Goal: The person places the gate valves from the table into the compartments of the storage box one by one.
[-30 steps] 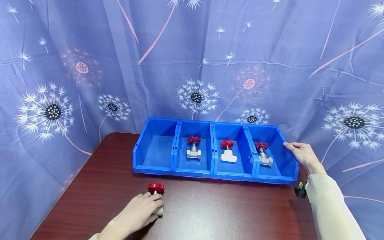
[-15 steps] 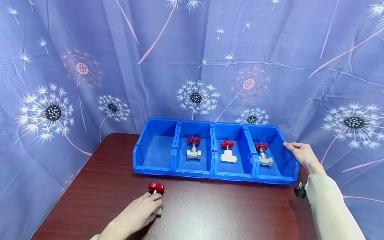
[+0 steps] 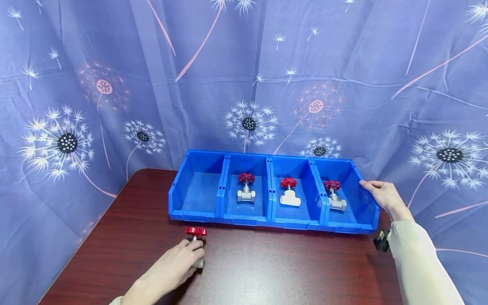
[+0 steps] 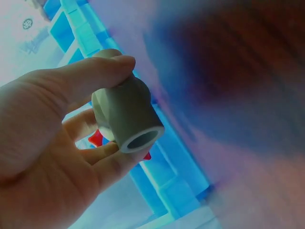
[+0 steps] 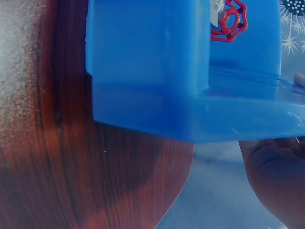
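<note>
My left hand (image 3: 169,263) grips a stop valve (image 3: 196,231) with a red handwheel and a grey-beige plastic body, over the table left of centre. In the left wrist view the thumb lies across the valve body (image 4: 131,112), fingers behind it, and one round pipe opening faces the camera. My right hand (image 3: 386,197) pinches the outer side wall of the rightmost blue bin (image 3: 367,192); in the right wrist view that wall (image 5: 248,119) runs between thumb and fingers. A metal valve (image 3: 335,199) with a red handwheel lies in this bin.
Joined to that bin are three more in a row. The leftmost bin (image 3: 200,190) holds nothing; the second has a metal valve (image 3: 246,190), the third a white plastic valve (image 3: 289,195). A dandelion-print curtain (image 3: 213,84) hangs behind the dark red wooden table (image 3: 267,262).
My left hand has moved slightly away from me and to the left with the valve, which rises a little in the head view. The right hand stays on the bin wall.
</note>
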{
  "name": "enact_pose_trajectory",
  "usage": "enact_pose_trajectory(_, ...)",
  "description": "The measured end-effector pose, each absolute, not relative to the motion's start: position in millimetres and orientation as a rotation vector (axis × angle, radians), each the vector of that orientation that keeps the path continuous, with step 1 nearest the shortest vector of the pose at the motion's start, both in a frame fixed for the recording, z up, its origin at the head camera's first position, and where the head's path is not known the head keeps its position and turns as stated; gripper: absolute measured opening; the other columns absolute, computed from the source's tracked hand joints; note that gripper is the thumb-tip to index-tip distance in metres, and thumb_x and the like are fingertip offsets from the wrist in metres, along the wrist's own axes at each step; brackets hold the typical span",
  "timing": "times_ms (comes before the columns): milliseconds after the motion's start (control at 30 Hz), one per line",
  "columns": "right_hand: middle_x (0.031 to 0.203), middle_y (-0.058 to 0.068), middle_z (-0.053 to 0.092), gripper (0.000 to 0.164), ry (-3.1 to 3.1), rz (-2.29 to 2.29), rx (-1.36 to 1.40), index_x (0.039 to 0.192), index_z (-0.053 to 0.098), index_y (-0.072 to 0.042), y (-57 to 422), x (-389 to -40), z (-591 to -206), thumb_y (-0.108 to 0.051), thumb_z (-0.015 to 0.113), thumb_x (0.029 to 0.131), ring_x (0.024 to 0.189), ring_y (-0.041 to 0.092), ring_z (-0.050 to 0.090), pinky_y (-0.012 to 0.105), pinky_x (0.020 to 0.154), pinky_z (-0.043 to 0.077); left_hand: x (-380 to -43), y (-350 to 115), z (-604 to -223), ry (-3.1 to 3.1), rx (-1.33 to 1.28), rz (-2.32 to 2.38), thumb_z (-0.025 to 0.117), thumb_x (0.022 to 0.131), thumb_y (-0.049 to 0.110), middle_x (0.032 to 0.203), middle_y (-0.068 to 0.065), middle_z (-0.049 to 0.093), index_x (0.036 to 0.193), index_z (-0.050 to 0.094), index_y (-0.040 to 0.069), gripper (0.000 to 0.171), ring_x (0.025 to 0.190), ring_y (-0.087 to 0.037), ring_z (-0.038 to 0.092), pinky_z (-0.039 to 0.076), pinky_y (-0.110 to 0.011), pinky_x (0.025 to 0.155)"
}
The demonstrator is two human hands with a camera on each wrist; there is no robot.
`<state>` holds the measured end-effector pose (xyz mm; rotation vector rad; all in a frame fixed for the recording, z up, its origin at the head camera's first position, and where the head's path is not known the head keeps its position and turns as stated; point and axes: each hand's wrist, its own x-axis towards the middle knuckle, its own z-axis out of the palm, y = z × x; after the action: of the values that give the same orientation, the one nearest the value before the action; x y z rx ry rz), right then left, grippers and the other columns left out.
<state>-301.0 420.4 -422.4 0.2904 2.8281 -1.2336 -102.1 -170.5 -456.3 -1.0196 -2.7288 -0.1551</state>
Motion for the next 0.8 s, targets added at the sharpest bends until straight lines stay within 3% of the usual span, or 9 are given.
enact_pose_trajectory(267,0.141,0.037,0.038,0.083,2.834,-1.232,0.279,0.133,0.052,0.008,420,-301,-422,-0.065,0.044,0.094,0.128,0.055,0.035,0.067,0.1,0.029,-109,-174,-443,-2.724,-0.998,-0.128,0.085,0.067,0.006,0.105,-0.002,0.061,0.097,0.066,0.013,0.036,0.084,-0.022,0.057,0.053,-0.035,0.073)
enact_pose_trajectory(533,0.143,0.037,0.035,0.084,2.805,-1.24,0.29,0.136,0.05,0.006,421,-301,-421,-0.066,0.045,0.093,0.129,0.056,0.033,0.067,0.1,0.029,-119,-177,-428,-2.695,-0.984,-0.126,0.086,0.068,0.007,0.102,-0.001,0.059,0.094,0.064,0.014,0.034,0.085,-0.021,0.055,0.054,-0.035,0.072)
enact_pose_trajectory(800,0.141,0.037,0.038,0.083,2.825,-1.245,0.276,0.134,0.052,0.007,421,-301,-422,-0.065,0.046,0.093,0.128,0.055,0.035,0.067,0.099,0.03,-133,-180,-412,-2.713,-0.962,-0.16,0.087,0.069,0.007,0.099,-0.003,0.059,0.102,0.065,0.011,0.04,0.086,-0.023,0.057,0.055,-0.037,0.074)
